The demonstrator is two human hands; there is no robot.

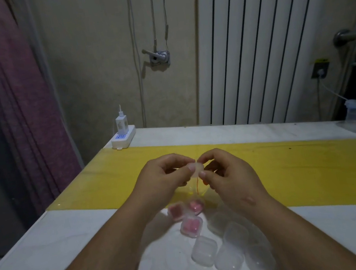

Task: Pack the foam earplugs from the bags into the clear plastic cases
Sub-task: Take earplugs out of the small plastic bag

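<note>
Thin clear plastic bag (195, 179) with a red seal line, held up over the table (74, 252). Pinched at its mouth by left hand (167, 177) and right hand (226, 174), thumb against forefinger on each. Pink foam earplugs (195, 206) bunched in the hanging bottom, too blurred to count. Below, on glossy white tabletop crossed by a yellow strip (291, 164): two filled cases (191, 225), small rounded squares of clear plastic with pink foam inside. Just beside them, about five empty cases (204, 253), clustered and blurred.
</note>
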